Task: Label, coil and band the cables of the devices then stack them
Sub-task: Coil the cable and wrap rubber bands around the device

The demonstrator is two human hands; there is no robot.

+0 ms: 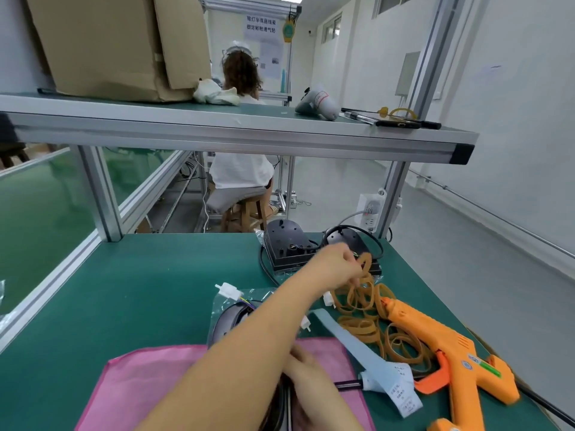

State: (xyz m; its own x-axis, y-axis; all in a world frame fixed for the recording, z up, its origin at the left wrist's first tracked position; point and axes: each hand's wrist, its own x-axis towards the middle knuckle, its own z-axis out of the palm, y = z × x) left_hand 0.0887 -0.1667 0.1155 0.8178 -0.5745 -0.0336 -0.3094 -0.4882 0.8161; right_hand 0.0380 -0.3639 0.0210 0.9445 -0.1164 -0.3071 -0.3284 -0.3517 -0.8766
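Coiled cable point(283, 402) sits at the near edge of the bench point(124, 290) on the pink cloth point(149, 387), long axis roughly near-to-far, mostly hidden under the forearm. Right hand point(314, 381) curls round it and looks to be pinning the loops. Left hand point(337, 265) reaches across to the far right, pinching one rubber band point(366, 262) above the band pile point(362, 321), just in front of the stacked devices point(289, 244). The band is ahead-right of the coil, well apart. Next, the left hand probably carries it to the near edge and over the loops. Label strip point(367, 356) and glue gun point(451, 353) lie near that path.
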